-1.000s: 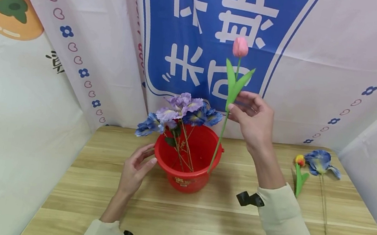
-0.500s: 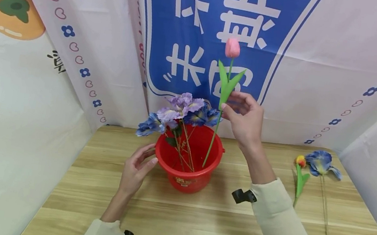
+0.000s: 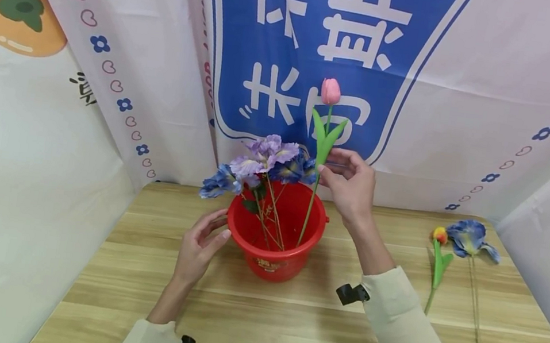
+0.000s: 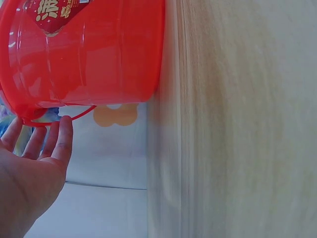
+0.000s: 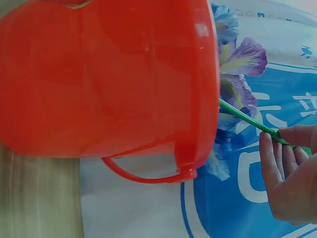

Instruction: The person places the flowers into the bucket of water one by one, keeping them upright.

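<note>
A red bucket [image 3: 271, 261] stands upright on the table, with purple iris flowers [image 3: 263, 158] and blue iris flowers [image 3: 221, 182] leaning in it. My right hand [image 3: 353, 190] pinches the green stem of a pink tulip [image 3: 331, 92] between thumb and fingers, just under its leaves. The tulip is upright and its lower stem is inside the bucket, as the stem [image 5: 242, 116] passing over the rim in the right wrist view also shows. My left hand [image 3: 196, 251] rests at the bucket's left side, its extended fingertips [image 4: 64, 126] touching near the rim and handle [image 4: 81, 115].
On the right of the wooden table [image 3: 285, 335] lie a red-yellow tulip [image 3: 439, 262] and a blue iris [image 3: 469, 240] with a long thin stem. Behind the bucket hangs a white cloth with a blue printed panel [image 3: 296, 47]; more printed cloth stands at both sides.
My right hand has carried the pink tulip left from the bucket's right rim, then lowered it, so its stem end is now inside. My left hand has stayed at the rim.
</note>
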A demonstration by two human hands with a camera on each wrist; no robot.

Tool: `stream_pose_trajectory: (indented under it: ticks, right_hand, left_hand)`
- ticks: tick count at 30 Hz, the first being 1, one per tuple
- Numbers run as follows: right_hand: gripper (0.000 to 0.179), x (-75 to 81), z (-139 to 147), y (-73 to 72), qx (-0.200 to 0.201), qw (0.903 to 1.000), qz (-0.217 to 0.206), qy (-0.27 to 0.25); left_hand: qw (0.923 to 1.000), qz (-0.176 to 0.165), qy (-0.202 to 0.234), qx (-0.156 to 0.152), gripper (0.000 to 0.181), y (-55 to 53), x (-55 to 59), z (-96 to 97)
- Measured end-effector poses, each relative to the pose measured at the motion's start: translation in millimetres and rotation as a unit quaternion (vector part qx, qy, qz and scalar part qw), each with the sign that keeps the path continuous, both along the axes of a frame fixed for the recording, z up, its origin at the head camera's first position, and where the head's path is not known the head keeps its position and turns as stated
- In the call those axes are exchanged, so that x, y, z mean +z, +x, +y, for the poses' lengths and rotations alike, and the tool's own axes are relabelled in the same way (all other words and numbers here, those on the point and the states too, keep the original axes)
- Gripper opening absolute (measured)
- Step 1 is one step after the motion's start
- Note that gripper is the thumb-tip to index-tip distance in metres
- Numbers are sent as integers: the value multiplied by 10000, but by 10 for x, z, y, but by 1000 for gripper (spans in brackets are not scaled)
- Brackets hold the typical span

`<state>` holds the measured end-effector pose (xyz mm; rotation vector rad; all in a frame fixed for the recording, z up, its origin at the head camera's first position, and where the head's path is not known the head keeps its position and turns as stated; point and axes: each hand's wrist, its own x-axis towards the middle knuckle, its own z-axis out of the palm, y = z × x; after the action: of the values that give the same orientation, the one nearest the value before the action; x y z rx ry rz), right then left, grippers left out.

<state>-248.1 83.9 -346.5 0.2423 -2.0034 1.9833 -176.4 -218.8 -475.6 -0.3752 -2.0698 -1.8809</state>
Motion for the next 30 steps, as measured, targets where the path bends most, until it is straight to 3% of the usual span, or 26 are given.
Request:
stream_pose_trajectory:
  ticks: [6,18,30]
  right_hand:
    - [36,-83,4,-6,2,9999,-163,-7]
    - [36,-269,-29,-9,-34,9969,-549,567]
    - [37,-355,-45,-38,229,9938,-761,775]
  left_hand:
    - [10000,-11,-20,2,47,1,16,-3]
    - [10000,35,-37,13,47,-4,-7,-3]
    - [10000,44,5,-23,47,-2,0,-2]
